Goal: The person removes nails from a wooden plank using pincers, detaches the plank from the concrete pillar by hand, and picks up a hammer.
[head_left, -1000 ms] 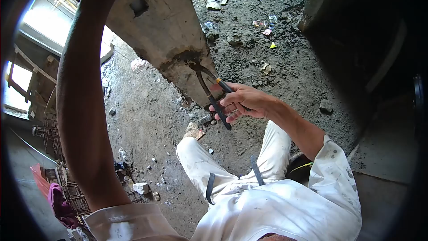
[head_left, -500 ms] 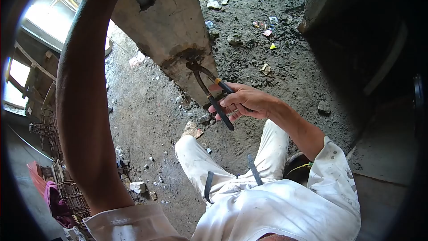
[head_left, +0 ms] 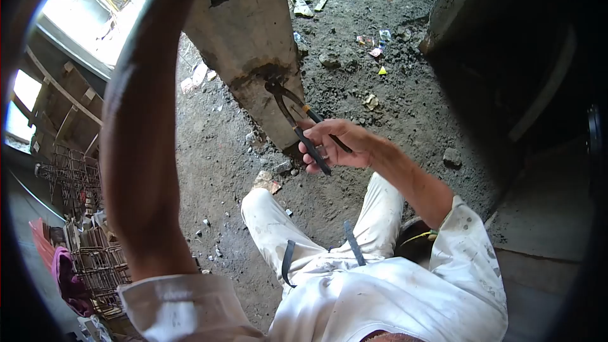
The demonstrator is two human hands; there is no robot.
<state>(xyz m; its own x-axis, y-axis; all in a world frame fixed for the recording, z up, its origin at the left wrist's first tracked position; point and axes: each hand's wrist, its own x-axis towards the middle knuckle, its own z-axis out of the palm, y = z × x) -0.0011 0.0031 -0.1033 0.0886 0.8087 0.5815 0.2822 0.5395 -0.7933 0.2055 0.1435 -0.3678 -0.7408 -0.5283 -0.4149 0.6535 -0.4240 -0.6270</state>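
My right hand [head_left: 347, 142] holds a pair of end-cutting pincers [head_left: 284, 107] by its dark, sleeved handles. Fingers curl round one handle, and the other passes beneath my thumb and palm. Pointing away from me, the pincers' head appears in front of the foot of a concrete column [head_left: 248, 38]; I cannot tell whether it touches. My left arm [head_left: 142, 145] is raised along the left side of the view. Its hand lies beyond the top edge and is out of sight.
Rough soil [head_left: 209, 152] with stones and litter covers the ground. Wood scraps [head_left: 301, 3] lie beyond the column. At lower left are tied rebar cages [head_left: 104, 266] and a purple cloth [head_left: 69, 282]. A dark concrete mass [head_left: 446, 12] stands at upper right.
The view has shifted slightly, so my raised left arm and the column's top sit further right. My right hand keeps hold of the pincers, whose handles look a little closer together.
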